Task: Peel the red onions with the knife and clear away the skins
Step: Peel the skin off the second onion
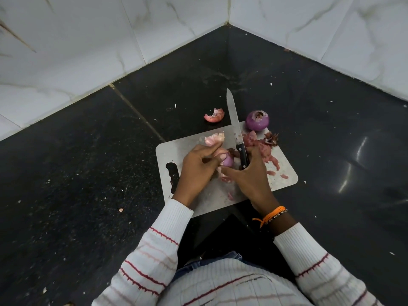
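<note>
The left hand (197,167) grips the half-peeled red onion (227,160) over the steel cutting board (284,173); the right hand (249,175), clenching the black-handled steel knife (237,133) blade-far, should pinch loosened skin away without swinging the blade.

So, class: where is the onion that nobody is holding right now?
In the head view, the loose onion sits at the far right corner of the cutting board, just right of the knife blade and beyond the skins.

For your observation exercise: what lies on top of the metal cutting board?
On the cutting board: loose onion skins, a peeled onion at its far edge. Above it, the left hand grips another onion; the right hand holds the knife. The hands hide the board beneath.
</note>
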`<act>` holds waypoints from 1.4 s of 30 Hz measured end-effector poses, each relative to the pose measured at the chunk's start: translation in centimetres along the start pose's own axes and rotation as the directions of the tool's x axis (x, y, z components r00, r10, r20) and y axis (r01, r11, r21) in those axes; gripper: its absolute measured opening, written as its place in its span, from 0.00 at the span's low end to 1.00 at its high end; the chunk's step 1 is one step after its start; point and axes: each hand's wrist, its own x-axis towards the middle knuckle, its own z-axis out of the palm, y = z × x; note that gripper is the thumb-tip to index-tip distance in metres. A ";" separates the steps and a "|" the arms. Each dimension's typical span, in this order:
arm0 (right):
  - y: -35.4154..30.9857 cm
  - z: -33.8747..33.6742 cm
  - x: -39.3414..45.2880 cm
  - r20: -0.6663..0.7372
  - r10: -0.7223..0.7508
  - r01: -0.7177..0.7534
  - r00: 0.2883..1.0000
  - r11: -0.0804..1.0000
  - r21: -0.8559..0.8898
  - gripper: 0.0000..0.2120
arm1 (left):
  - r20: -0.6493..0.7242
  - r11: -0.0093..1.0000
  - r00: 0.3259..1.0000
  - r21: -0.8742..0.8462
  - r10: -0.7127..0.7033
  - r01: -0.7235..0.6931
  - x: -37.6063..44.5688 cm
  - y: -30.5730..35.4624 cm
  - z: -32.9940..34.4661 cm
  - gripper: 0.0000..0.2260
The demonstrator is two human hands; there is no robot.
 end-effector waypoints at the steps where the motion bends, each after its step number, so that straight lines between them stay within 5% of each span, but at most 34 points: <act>1: 0.0 0.0 -0.1 0.006 0.007 -0.007 1.000 1.000 0.014 0.30 | -0.014 1.000 1.000 0.009 0.019 -0.019 -0.1 0.0 0.1 0.14; 8: 0.5 -0.9 -0.5 0.156 0.083 -0.117 0.984 0.968 0.223 0.29 | -0.186 0.996 0.979 0.010 0.089 -0.089 0.2 0.3 -0.1 0.08; 12: -0.1 -1.4 -1.1 0.232 0.115 -0.187 0.966 0.930 0.316 0.24 | -0.269 0.999 0.963 0.041 0.026 -0.015 0.7 -0.6 -0.3 0.07; 19: -0.1 -1.1 -1.1 0.192 0.096 -0.162 0.977 0.917 0.366 0.24 | -0.240 0.912 0.959 0.407 0.152 -0.042 0.5 -1.2 -0.6 0.14; 22: 0.5 -0.7 -1.0 0.137 0.067 -0.110 0.988 0.934 0.340 0.28 | -0.210 0.990 0.973 0.115 0.101 -0.078 0.0 0.6 -0.7 0.10; 25: 0.6 -0.5 -0.9 0.133 0.037 -0.084 0.990 0.926 0.368 0.29 | 0.092 0.989 0.989 -0.078 -0.117 0.124 -0.3 1.1 -0.9 0.12; 27: 0.4 -0.6 -0.9 0.135 0.015 -0.062 0.991 0.933 0.355 0.30 | 0.237 0.972 0.962 -0.151 -0.139 0.178 -0.4 0.6 -0.9 0.20; 30: 0.0 -0.9 -0.8 0.110 -0.004 -0.029 0.994 0.954 0.298 0.27 | 0.185 0.970 0.982 -0.227 -0.045 0.088 -0.5 0.2 -0.5 0.25; 35: -0.6 -2.2 -0.8 0.092 0.206 -0.211 0.974 0.976 0.050 0.05 | -0.009 0.979 0.992 0.163 0.129 -0.125 0.3 -0.8 0.0 0.26; 42: -0.9 -2.0 -1.5 0.149 0.385 -0.402 0.911 0.910 0.102 0.13 | -0.042 0.955 0.994 0.284 0.100 -0.084 0.2 -2.1 0.8 0.28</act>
